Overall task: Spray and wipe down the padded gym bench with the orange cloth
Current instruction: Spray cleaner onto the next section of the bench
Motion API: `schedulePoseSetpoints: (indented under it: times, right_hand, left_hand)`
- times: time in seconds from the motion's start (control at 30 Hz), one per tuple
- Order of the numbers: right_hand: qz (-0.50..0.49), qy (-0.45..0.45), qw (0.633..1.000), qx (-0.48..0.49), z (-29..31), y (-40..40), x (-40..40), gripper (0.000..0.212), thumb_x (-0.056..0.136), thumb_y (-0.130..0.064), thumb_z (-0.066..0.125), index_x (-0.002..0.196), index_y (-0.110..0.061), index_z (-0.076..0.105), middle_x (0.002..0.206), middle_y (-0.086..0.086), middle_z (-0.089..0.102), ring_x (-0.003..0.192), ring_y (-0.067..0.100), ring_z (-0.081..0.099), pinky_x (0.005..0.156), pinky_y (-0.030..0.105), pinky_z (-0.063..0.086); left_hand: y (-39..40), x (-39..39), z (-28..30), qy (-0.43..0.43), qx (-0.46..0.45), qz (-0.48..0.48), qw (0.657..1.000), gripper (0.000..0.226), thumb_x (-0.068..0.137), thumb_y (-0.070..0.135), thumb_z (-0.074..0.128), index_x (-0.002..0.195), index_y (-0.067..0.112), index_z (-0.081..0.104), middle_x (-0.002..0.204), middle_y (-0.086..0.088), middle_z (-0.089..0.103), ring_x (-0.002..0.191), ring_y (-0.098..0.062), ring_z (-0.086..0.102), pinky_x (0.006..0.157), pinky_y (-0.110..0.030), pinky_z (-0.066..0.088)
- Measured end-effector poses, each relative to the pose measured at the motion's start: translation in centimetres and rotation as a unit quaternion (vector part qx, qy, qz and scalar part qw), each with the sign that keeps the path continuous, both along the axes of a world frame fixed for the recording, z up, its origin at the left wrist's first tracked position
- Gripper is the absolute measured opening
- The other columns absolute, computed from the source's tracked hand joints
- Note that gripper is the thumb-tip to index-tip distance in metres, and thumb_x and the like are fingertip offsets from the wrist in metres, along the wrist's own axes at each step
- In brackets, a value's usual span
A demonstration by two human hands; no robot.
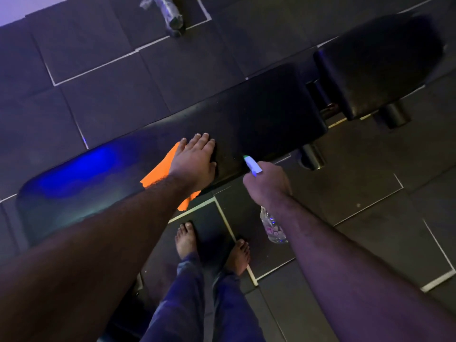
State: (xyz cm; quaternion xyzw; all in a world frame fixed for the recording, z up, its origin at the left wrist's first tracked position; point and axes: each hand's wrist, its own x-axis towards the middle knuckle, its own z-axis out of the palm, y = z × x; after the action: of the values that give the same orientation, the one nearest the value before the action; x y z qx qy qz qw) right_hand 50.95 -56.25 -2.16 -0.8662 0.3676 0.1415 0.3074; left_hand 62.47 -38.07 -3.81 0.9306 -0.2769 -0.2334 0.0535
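The dark tiled floor (103, 95) fills most of the view, its slabs marked off by pale seams. Across it runs the padded gym bench (259, 114), a long black pad lying on a diagonal, with a blue glow of light on its near-left end. Beyond the bench's far-right end, across a narrow gap with metal hardware, sits a separate black seat pad (380, 65). Two short dark cylinder legs (394, 117) show below the bench's right side.

The person stands just beside the bench's near edge, bare feet (186, 240) on the floor and blue trousers (197, 304) below them. Both forearms reach forward toward the bench.

The orange cloth (160, 169) lies flat on the bench's top near its near edge, one corner hanging over that edge. The left hand (195, 159) rests on it palm down, fingers straight and spread, pressing the cloth onto the padding; fingertips extend past the cloth onto bare black vinyl.

Just right of the cloth, over the bench's near edge, the right hand (267, 183) is curled around the neck of a clear spray bottle (274, 228). The bottle's body hangs below the wrist, while its white and green nozzle points at the bench top.

Far beyond the bench, a wrapped grey bundle (170, 13) lies on the floor.
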Motion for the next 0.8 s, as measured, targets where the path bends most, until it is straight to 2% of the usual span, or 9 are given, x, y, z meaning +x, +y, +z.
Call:
schedulePoseSetpoints:
  times: [0.13,0.33,0.4,0.47,0.57,0.67,0.73,0.8]
  right_hand:
    - [-0.036,-0.023,0.999,-0.015,0.6,-3.2,0.4,0.024,0.073,-0.041,0.049,0.073,-0.018,0.057,0.067,-0.006,0.059,0.056,0.011,0.050,0.051,0.026,0.029]
    - [-0.064,-0.005,0.997,-0.041,1.0,-9.0,1.4,0.017,0.081,-0.033,0.058,0.072,-0.019,0.053,0.071,-0.005,0.060,0.060,0.014,0.053,0.052,0.026,0.030]
    - [-0.076,0.001,0.996,-0.048,1.2,-11.1,2.0,0.017,0.078,-0.035,0.056,0.076,-0.018,0.058,0.074,-0.005,0.063,0.061,0.017,0.057,0.052,0.026,0.034]
    - [-0.084,0.004,0.995,-0.056,1.3,-12.9,2.8,0.026,0.075,-0.036,0.054,0.088,-0.017,0.067,0.077,-0.005,0.066,0.063,0.017,0.061,0.055,0.027,0.044]
    - [-0.077,0.007,0.995,-0.068,2.2,-14.7,5.2,0.040,0.074,-0.037,0.055,0.104,-0.019,0.075,0.085,0.001,0.074,0.073,0.029,0.072,0.072,0.040,0.064]
    - [-0.065,-0.015,0.996,-0.057,2.9,-15.4,8.5,0.040,0.072,-0.035,0.054,0.101,-0.017,0.075,0.085,0.005,0.077,0.074,0.034,0.075,0.075,0.045,0.066]
    - [-0.053,-0.017,0.997,-0.058,3.4,-15.5,10.9,0.040,0.070,-0.034,0.054,0.100,-0.015,0.074,0.084,0.005,0.077,0.072,0.034,0.076,0.075,0.045,0.067]
    - [-0.044,-0.006,0.997,-0.056,3.8,-15.1,12.7,0.031,0.069,-0.032,0.054,0.092,-0.016,0.069,0.080,0.003,0.076,0.063,0.031,0.076,0.068,0.041,0.066]
  left_hand:
    - [-2.8,0.9,1.2,0.024,-0.014,-0.040,0.999,0.082,0.105,0.045,0.058,0.173,0.024,0.018,0.182,-0.005,0.016,0.167,-0.026,0.015,0.135,-0.047,0.008]
    - [-7.3,2.4,1.6,0.030,0.013,-0.088,0.996,0.087,0.105,0.050,0.060,0.174,0.029,0.012,0.183,-0.004,0.006,0.168,-0.027,0.009,0.136,-0.052,0.008]
    - [-8.5,3.0,1.4,0.030,0.027,-0.086,0.995,0.092,0.102,0.054,0.062,0.174,0.033,0.008,0.183,-0.004,0.000,0.168,-0.029,0.005,0.135,-0.057,0.008]
    - [-9.4,3.5,1.3,0.035,0.039,-0.081,0.995,0.095,0.101,0.056,0.064,0.173,0.036,0.005,0.183,-0.004,-0.004,0.168,-0.031,0.005,0.135,-0.059,0.010]
    - [-10.1,4.1,1.2,0.052,0.042,-0.074,0.995,0.093,0.100,0.058,0.064,0.173,0.039,0.009,0.183,-0.002,0.001,0.167,-0.031,0.011,0.133,-0.056,0.019]
    - [-10.0,4.6,1.0,0.040,0.027,-0.064,0.997,0.085,0.101,0.057,0.063,0.172,0.039,0.017,0.183,-0.003,0.010,0.166,-0.030,0.018,0.133,-0.052,0.018]
    - [-9.5,4.9,1.1,0.034,0.026,-0.070,0.997,0.083,0.102,0.055,0.062,0.171,0.039,0.019,0.183,-0.003,0.011,0.166,-0.028,0.019,0.134,-0.052,0.013]
    - [-8.9,5.0,1.2,0.035,0.026,-0.082,0.996,0.084,0.102,0.053,0.063,0.172,0.038,0.018,0.183,-0.002,0.009,0.167,-0.026,0.017,0.135,-0.053,0.011]
